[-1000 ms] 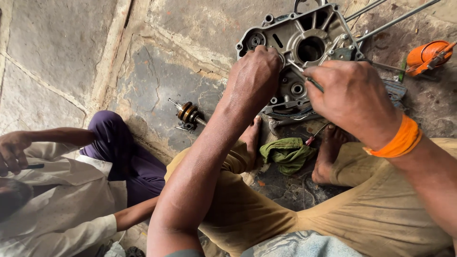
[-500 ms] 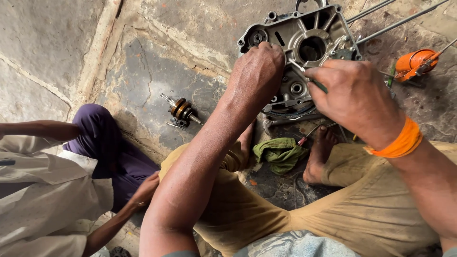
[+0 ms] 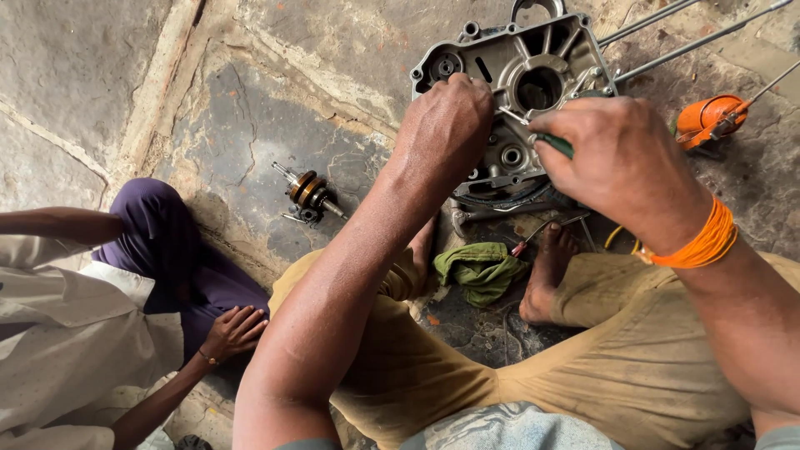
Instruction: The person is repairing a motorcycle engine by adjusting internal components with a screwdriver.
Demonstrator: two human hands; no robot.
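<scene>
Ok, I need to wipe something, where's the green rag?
In the head view, the green rag lies crumpled on the stone floor, between the person's bare feet, just below the engine casing.

Both arms reach forward, left hand (image 3: 446,125) fisted knuckles-up, right hand (image 3: 621,162) curled in a closed grip (orange-banded wrist).

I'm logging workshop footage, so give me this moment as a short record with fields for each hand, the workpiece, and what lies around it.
Left hand: resting closed on the engine case, fingers hidden
Right hand: gripping a green-handled tool, tip at the case
Engine case: grey metal, on the stone floor
Gear shaft: on the floor, apart from the case
Green rag: between the feet
Orange tool: right of the case
Another person's hand: lower left, on the floor
</scene>
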